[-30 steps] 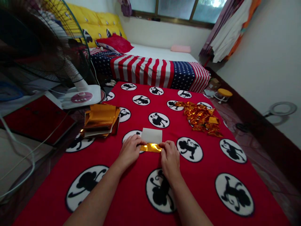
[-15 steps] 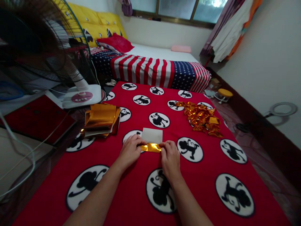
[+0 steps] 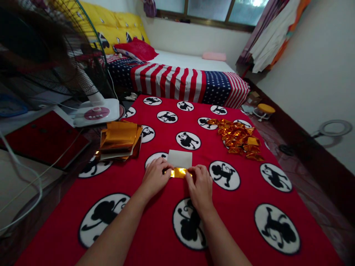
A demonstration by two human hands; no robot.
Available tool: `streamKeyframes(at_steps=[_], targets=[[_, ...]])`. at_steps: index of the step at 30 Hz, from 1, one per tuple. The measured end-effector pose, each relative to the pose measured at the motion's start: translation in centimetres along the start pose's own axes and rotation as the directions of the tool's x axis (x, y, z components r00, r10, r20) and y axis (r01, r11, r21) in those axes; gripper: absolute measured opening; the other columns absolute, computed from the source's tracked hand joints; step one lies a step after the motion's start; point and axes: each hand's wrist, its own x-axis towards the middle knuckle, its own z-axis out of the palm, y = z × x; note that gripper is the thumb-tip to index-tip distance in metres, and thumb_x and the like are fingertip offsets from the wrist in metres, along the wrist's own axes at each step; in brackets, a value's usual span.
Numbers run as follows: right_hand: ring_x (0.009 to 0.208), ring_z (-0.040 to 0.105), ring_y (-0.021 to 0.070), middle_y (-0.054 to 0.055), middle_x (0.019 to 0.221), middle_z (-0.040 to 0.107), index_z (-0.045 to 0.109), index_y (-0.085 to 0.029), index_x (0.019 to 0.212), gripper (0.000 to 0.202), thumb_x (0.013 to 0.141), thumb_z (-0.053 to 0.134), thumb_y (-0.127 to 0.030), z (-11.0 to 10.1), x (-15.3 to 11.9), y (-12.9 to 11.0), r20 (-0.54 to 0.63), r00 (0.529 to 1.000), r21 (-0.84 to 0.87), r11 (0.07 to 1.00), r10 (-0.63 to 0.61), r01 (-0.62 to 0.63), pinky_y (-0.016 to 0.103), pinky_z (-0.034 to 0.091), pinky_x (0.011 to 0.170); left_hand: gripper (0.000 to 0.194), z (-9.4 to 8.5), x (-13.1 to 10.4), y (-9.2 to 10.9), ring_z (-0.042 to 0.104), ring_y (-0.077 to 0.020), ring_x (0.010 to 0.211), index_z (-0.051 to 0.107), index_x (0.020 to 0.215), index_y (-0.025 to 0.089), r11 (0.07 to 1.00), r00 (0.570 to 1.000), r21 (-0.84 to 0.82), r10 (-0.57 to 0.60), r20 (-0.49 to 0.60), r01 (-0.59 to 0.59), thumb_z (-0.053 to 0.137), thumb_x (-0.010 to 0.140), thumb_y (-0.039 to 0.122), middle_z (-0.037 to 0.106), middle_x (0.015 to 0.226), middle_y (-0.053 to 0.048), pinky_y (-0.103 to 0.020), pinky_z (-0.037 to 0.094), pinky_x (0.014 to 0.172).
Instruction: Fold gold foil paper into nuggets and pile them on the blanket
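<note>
A sheet of paper lies on the red cloth, its far part showing a pale back (image 3: 180, 158) and its near edge folded over as a shiny gold strip (image 3: 179, 172). At the strip's left end, my left hand (image 3: 156, 175) pinches it between thumb and fingers. My right hand (image 3: 200, 183) has its thumb and fingertips closed on the right end. Fingertips partly cover both ends of the strip.
Left of the hands is a stack of gold sheets (image 3: 120, 138), beside a fan base (image 3: 97, 111). A pile of folded gold pieces (image 3: 238, 138) lies at the right back on the red cloth (image 3: 233, 229).
Both thumbs have shifted slightly along the gold strip, the right one inward and nearer me. The sheet has stayed in nearly the same place.
</note>
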Motion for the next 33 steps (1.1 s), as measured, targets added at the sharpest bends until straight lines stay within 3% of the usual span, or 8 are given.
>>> streamKeyframes(at_steps=[3,7,10,14,18,23,28,33], targets=[[0.101,0.053,0.0247,0.006,0.106,0.057,0.062,-0.02,0.098,0.019,0.083,0.06,-0.031,0.1,0.0,-0.2,0.003,1.0,-0.041,0.999,0.003,-0.003,0.036,0.036,0.082,0.012,0.2,-0.1,0.3,0.056,-0.0236,0.098,0.071,0.085,0.024,0.999,0.999,0.033,-0.013,-0.042,0.015,0.063,0.077,0.028,0.063,0.096,-0.003,-0.038,0.042,0.088],[0.099,0.053,0.0211,0.006,0.105,0.057,0.064,-0.021,0.097,0.022,0.087,0.046,-0.014,0.0,0.1,0.2,0.017,1.0,0.036,0.999,0.003,-0.004,0.034,0.036,0.081,0.036,0.0,0.1,-0.7,0.057,-0.0201,0.098,0.073,0.092,0.025,0.997,0.998,-0.049,0.064,0.027,-0.062,0.048,0.075,0.005,0.063,0.098,-0.003,-0.034,0.043,0.088],[0.097,0.054,0.0199,0.005,0.103,0.058,0.066,-0.021,0.096,0.026,0.089,0.041,-0.014,0.0,0.1,0.5,0.012,1.0,0.083,0.997,0.001,-0.002,0.033,0.036,0.082,0.043,-0.2,0.3,-1.1,0.057,-0.0192,0.099,0.074,0.091,0.025,0.995,0.996,-0.081,0.063,0.058,-0.058,0.043,0.072,0.001,0.064,0.098,-0.003,-0.033,0.043,0.089],[0.099,0.053,0.0217,0.006,0.104,0.057,0.064,-0.021,0.096,0.019,0.091,0.046,-0.026,0.1,0.0,0.0,-0.009,1.0,0.021,1.0,-0.004,0.004,0.034,0.035,0.082,0.016,0.2,0.1,0.1,0.056,-0.0224,0.096,0.072,0.083,0.023,1.0,1.0,-0.009,-0.008,-0.017,0.008,0.057,0.082,0.028,0.063,0.093,-0.003,-0.037,0.042,0.087],[0.098,0.052,0.0257,0.008,0.104,0.057,0.061,-0.019,0.099,0.027,0.083,0.062,-0.041,0.3,-0.1,-0.8,-0.027,1.0,-0.112,0.994,-0.013,0.01,0.036,0.035,0.079,0.021,0.7,-0.3,1.2,0.055,-0.0253,0.097,0.07,0.082,0.023,0.995,0.996,0.083,-0.043,-0.077,0.049,0.072,0.072,0.042,0.062,0.093,-0.003,-0.039,0.041,0.086],[0.1,0.053,0.0254,0.008,0.106,0.057,0.062,-0.02,0.1,0.019,0.082,0.059,-0.025,0.2,-0.1,-0.1,-0.002,1.0,-0.057,0.998,-0.013,0.013,0.036,0.036,0.081,0.013,0.3,-0.2,0.1,0.055,-0.0238,0.099,0.071,0.087,0.024,1.0,1.0,0.024,-0.01,-0.006,0.01,0.07,0.074,0.026,0.062,0.097,-0.003,-0.038,0.041,0.087],[0.097,0.055,0.021,0.007,0.103,0.059,0.068,-0.021,0.097,0.037,0.079,0.04,-0.005,-0.1,0.0,1.0,0.002,0.999,0.132,0.99,-0.042,0.042,0.033,0.04,0.081,0.04,-0.6,0.3,-1.5,0.057,-0.0189,0.098,0.073,0.096,0.022,0.985,0.991,-0.151,0.099,0.088,-0.085,0.047,0.075,0.001,0.062,0.099,-0.004,-0.031,0.043,0.088],[0.096,0.055,0.0219,0.006,0.102,0.058,0.068,-0.021,0.096,0.028,0.082,0.045,-0.015,-0.1,0.1,0.6,-0.003,0.999,0.104,0.994,-0.038,0.038,0.034,0.039,0.081,0.041,-0.4,0.4,-1.1,0.057,-0.02,0.098,0.074,0.09,0.022,0.99,0.995,-0.134,0.053,0.081,-0.042,0.043,0.073,0.002,0.062,0.097,-0.004,-0.033,0.044,0.09]])
